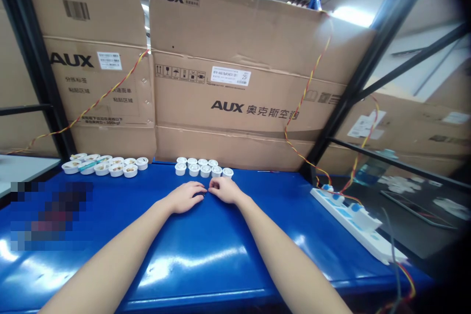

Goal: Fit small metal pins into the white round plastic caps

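- Head view, hands: the left hand point(187, 197) hovers or rests low over the blue tabletop point(198, 265), its fingers curved and side by side, thumb reaching forward beneath them; a small dark item point(204, 195) shows at its fingertips, too small to identify, and I cannot tell whether it is pinched.
- The right hand point(225, 190) faces it at 3 o'clock, near but apart, index finger and thumb bent close together; I cannot tell whether they grip anything.
- Just beyond the hands, at 12 o'clock, stand nine round white cups point(205, 171) in two rows.
- Between 9 and 10 o'clock, shallow white tubs with contents point(102, 170) cluster together, a teal strip point(91, 164) lying across some.
- Between 3 and 4 o'clock lies a white power strip point(349, 228) with plugs.
- Behind, at 12 o'clock, an AUX air-conditioner carton point(228, 34) stands upright.
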{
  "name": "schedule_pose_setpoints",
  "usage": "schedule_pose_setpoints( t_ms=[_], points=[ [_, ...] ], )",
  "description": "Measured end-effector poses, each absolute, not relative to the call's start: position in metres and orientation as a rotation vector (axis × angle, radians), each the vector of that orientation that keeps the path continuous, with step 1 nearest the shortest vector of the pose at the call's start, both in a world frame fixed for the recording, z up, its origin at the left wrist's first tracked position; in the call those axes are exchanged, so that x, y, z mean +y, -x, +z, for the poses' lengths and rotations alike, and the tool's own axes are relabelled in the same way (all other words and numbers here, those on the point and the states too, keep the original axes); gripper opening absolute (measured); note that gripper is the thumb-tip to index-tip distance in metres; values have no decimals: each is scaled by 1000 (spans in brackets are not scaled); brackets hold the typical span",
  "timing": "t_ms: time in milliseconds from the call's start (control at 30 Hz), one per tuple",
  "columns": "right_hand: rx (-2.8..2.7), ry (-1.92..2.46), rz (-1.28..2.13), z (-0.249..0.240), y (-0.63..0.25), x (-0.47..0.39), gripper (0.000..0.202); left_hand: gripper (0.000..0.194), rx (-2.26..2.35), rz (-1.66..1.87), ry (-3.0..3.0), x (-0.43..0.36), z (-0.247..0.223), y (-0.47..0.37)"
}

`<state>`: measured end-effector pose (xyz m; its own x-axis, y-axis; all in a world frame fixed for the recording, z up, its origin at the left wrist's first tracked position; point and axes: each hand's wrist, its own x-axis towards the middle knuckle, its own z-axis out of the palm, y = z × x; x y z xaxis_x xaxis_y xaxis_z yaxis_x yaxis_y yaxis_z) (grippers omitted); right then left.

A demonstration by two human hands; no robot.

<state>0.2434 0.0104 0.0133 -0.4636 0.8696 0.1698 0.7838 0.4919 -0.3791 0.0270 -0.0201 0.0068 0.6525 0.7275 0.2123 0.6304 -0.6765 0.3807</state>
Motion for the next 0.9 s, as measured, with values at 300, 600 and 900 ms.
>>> schedule_pose_setpoints(
  t_ms=[300, 600, 900],
  points=[
    [-2402, 1371, 355, 12, -244, 11, 12, 38, 1101, 512, -2608, -20, 6, -27],
    [-2440, 1382, 312, 16, -242, 8, 12, 38, 1080, 526, -2635, -20, 5, -27],
    [-1958, 1702, -294, 30, -260, 13, 31, 33, 1127, 636, -2558, -23, 8, -27]
  ],
)
